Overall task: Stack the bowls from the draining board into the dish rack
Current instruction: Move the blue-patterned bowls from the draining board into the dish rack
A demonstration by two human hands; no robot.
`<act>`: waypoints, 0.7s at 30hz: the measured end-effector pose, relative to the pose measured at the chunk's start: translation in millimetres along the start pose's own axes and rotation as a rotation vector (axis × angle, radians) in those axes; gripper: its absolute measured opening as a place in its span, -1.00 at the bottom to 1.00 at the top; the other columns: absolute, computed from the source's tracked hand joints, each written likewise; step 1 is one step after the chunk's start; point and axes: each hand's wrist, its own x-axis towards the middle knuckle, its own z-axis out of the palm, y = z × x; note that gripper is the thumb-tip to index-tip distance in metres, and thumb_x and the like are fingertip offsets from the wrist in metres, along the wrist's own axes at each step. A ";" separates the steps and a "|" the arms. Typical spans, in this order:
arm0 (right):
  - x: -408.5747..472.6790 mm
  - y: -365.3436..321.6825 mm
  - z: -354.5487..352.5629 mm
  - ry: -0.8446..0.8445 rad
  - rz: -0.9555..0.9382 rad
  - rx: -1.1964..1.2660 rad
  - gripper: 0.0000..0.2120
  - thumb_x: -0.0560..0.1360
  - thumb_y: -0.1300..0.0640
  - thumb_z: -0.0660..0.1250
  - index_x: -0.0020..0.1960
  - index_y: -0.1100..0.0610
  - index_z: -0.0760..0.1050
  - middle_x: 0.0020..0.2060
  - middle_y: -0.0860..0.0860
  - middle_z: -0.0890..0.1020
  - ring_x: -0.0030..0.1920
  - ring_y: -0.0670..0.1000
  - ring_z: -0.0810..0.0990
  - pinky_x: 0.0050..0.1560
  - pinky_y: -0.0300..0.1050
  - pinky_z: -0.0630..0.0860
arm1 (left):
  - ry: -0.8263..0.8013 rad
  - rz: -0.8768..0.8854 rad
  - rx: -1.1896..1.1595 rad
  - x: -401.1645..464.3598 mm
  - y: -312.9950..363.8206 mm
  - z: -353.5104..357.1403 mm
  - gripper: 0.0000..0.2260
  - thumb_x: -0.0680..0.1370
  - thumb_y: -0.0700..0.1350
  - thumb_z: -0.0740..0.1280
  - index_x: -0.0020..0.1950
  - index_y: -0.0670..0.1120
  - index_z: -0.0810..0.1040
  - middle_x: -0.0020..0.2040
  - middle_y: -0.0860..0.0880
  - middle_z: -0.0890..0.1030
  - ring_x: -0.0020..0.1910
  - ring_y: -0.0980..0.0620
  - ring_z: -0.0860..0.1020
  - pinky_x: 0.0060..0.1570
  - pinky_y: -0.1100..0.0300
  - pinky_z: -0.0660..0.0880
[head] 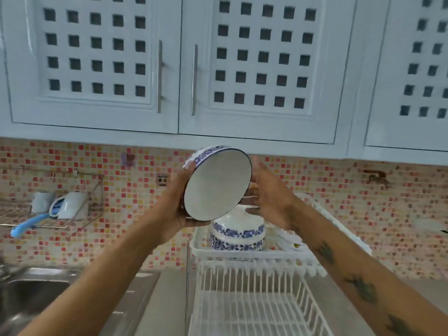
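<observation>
A blue-and-white bowl point(217, 183) is held up in the air, tilted on its side with its pale inside facing me. My left hand point(175, 209) grips its lower left rim from behind. My right hand point(269, 200) is spread at the bowl's right edge, fingertips close to or touching it. Below the held bowl, a stack of blue-patterned bowls point(238, 235) stands upright in the upper tier of the white dish rack point(257, 299). The held bowl and my right hand hide the top of that stack.
A steel sink point(29, 294) lies at the lower left. A wire wall shelf point(55, 207) holds a blue-handled brush and white items. White cabinets point(179, 69) hang overhead, close above the bowl. The rack's lower wire tier stretches toward me.
</observation>
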 end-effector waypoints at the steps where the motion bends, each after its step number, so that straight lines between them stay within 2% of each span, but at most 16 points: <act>1: 3.3 -1.9 -11.1 -0.013 0.028 0.044 -0.19 0.36 -0.49 0.01 0.28 0.11 0.46 0.03 0.14 0.58 0.06 0.15 0.56 0.29 0.11 0.31 | 0.044 0.057 0.092 1.8 0.0 13.6 -0.36 0.31 0.43 0.33 0.27 0.10 0.47 0.18 -0.08 0.62 0.07 -0.12 0.64 -0.14 -0.07 0.63; 2: 8.3 -3.6 -21.5 -0.016 0.044 0.087 -0.14 0.32 -0.54 -0.02 0.19 0.13 0.51 -0.05 0.15 0.57 -0.04 0.13 0.55 0.17 0.07 0.34 | 0.079 0.107 0.175 4.8 -1.1 24.6 -0.28 0.27 0.40 0.40 0.31 0.08 0.40 0.21 -0.07 0.59 0.06 -0.07 0.65 -0.20 0.01 0.64; 4: 18.8 -5.7 -38.0 -0.025 0.049 0.129 -0.10 0.27 -0.60 -0.04 -0.01 0.17 0.54 -0.19 0.18 0.52 -0.23 0.08 0.46 -0.11 -0.03 0.35 | 0.150 0.264 0.315 10.9 -5.7 41.8 -0.33 0.32 0.24 0.50 0.29 0.02 0.31 0.14 0.02 0.59 0.00 0.10 0.63 -0.27 0.24 0.63; 6: 27.0 -6.2 -48.4 -0.032 0.037 0.108 -0.08 0.20 -0.64 -0.01 -0.04 0.16 0.54 -0.12 0.36 0.53 -0.27 0.05 0.43 -0.23 -0.11 0.29 | 0.188 0.397 0.477 14.0 -13.2 51.3 -0.40 0.32 0.10 0.56 0.21 0.07 0.29 0.02 0.18 0.56 -0.03 0.24 0.59 -0.22 0.42 0.57; 7: 25.4 -7.6 -49.8 -0.027 0.050 0.083 -0.10 0.23 -0.63 0.00 0.04 0.12 0.55 -0.01 0.40 0.55 -0.24 0.04 0.47 -0.24 -0.14 0.31 | 0.191 0.442 0.553 16.5 -19.3 55.0 -0.39 0.28 0.10 0.58 0.16 0.12 0.30 0.01 0.17 0.56 -0.03 0.24 0.60 -0.18 0.41 0.58; 8: 25.4 -5.4 -50.8 -0.003 0.066 0.052 -0.17 0.30 -0.57 0.00 0.12 0.08 0.54 0.05 0.31 0.60 -0.19 0.04 0.53 -0.23 -0.14 0.36 | 0.189 0.470 0.620 19.3 -25.2 58.7 -0.36 0.22 0.13 0.61 0.13 0.15 0.30 0.02 0.12 0.57 -0.02 0.18 0.62 -0.12 0.33 0.61; 10: 24.8 6.2 -49.9 0.068 0.080 -0.035 -0.39 0.44 -0.43 0.06 0.12 0.05 0.50 -0.02 0.10 0.63 -0.17 0.00 0.56 -0.24 -0.11 0.41 | 0.205 0.490 0.758 28.4 -39.3 61.3 -0.26 0.14 0.25 0.60 0.15 0.14 0.29 0.12 -0.01 0.54 0.06 0.01 0.60 0.01 0.10 0.62; 11: 27.5 16.1 -48.6 0.099 0.080 -0.089 -0.43 0.44 -0.39 0.13 0.11 0.06 0.50 -0.02 0.06 0.65 -0.16 0.00 0.58 -0.21 -0.11 0.45 | 0.208 0.491 0.834 32.0 -45.6 62.5 -0.22 0.13 0.27 0.59 0.19 0.10 0.29 0.17 -0.04 0.49 0.09 -0.01 0.55 0.04 0.08 0.58; 13: 36.1 36.8 -46.8 0.136 0.099 -0.123 -0.35 0.35 -0.38 0.30 0.19 0.11 0.54 0.05 0.10 0.68 -0.11 0.05 0.63 -0.13 -0.10 0.53 | 0.225 0.488 0.955 37.3 -57.7 62.6 -0.17 0.15 0.23 0.61 0.26 0.03 0.28 0.22 -0.03 0.39 0.12 0.01 0.45 0.03 0.18 0.47; 14: 39.0 45.1 -45.6 0.158 0.109 -0.095 -0.34 0.33 -0.34 0.35 0.22 0.13 0.53 0.06 0.11 0.68 -0.11 0.06 0.65 -0.17 -0.12 0.54 | 0.225 0.491 0.975 38.6 -64.0 62.5 -0.15 0.15 0.20 0.62 0.27 0.00 0.27 0.22 -0.03 0.35 0.12 0.02 0.41 0.02 0.22 0.44; 17: 47.9 62.1 -43.1 0.239 0.065 -0.041 -0.51 0.42 -0.14 0.39 0.19 0.17 0.50 0.00 0.12 0.63 -0.18 0.04 0.61 -0.31 -0.19 0.47 | 0.216 0.494 0.994 45.8 -83.5 59.7 -0.13 0.13 0.19 0.63 0.27 -0.04 0.26 0.20 -0.01 0.30 0.11 0.05 0.38 0.02 0.30 0.42; 21: 66.2 80.4 -40.9 0.284 0.045 0.003 -0.49 0.43 -0.09 0.38 0.24 0.20 0.43 0.06 0.14 0.60 -0.03 0.12 0.62 -0.12 -0.08 0.56 | 0.188 0.486 1.066 59.2 -94.2 55.7 -0.09 0.11 0.17 0.63 0.27 -0.11 0.25 0.16 0.03 0.22 0.17 0.03 0.35 0.10 0.30 0.46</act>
